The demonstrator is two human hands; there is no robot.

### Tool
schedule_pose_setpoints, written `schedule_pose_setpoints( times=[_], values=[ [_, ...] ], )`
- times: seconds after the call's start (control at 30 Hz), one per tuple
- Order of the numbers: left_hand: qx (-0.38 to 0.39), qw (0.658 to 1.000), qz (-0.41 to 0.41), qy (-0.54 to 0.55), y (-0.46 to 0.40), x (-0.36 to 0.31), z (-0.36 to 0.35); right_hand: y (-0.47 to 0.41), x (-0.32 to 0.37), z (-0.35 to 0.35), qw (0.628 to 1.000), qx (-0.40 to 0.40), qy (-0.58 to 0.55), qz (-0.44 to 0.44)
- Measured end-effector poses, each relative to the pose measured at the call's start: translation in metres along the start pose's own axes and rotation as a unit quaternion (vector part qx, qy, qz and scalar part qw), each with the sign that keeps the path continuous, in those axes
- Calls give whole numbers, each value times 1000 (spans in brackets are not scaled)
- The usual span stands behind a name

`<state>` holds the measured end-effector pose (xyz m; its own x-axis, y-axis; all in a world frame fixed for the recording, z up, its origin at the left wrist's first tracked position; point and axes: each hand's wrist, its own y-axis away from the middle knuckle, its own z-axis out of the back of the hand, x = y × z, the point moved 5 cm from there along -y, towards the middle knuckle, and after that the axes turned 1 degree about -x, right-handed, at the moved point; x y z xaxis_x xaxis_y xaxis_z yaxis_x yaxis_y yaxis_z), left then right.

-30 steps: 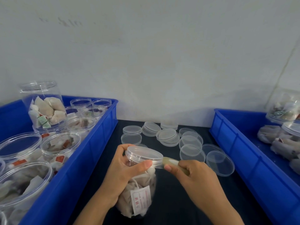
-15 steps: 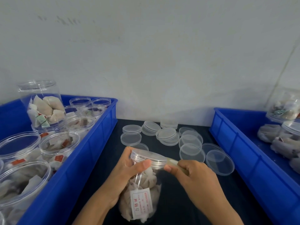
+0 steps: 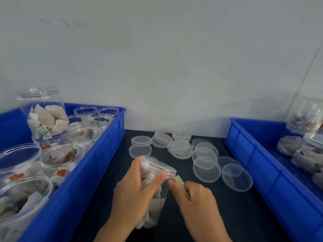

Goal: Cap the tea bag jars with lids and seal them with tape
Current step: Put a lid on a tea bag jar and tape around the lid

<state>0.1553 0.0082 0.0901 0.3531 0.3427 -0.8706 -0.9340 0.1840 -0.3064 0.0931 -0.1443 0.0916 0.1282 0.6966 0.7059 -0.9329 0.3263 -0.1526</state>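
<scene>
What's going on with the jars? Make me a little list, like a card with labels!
held jar: jar of tea bags, tilted, lid on
left hand: left hand grips the jar, thumb by the lid's rim
right hand: right hand pinches a strip of tape at the lid's edge
spare lids: loose lids on the dark table
left bin: blue bin of uncapped jars
right bin: blue bin with capped jars

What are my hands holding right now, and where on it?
Left hand grips the capped jar around its upper body, thumb at the lid edge. Right hand pinches the tape end beside the lid.
</scene>
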Motion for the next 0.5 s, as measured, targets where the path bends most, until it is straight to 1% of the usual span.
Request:
schedule_pose_setpoints(
  times=[0.1, 0.2, 0.4, 0.5],
  values=[
    [3, 999, 44, 3, -5, 8, 2, 3, 7, -5, 1000, -2, 0, 31],
    [-6, 998, 39, 56, -6, 11, 4, 3, 10, -3, 998, 8, 19, 52],
    [-16, 995, 25, 95, -7, 16, 5, 2, 10, 18, 985, -29, 149, 87],
    [0, 993, 21, 114, -8, 16, 4, -3, 5, 21, 983, -13, 158, 93]
  ],
)
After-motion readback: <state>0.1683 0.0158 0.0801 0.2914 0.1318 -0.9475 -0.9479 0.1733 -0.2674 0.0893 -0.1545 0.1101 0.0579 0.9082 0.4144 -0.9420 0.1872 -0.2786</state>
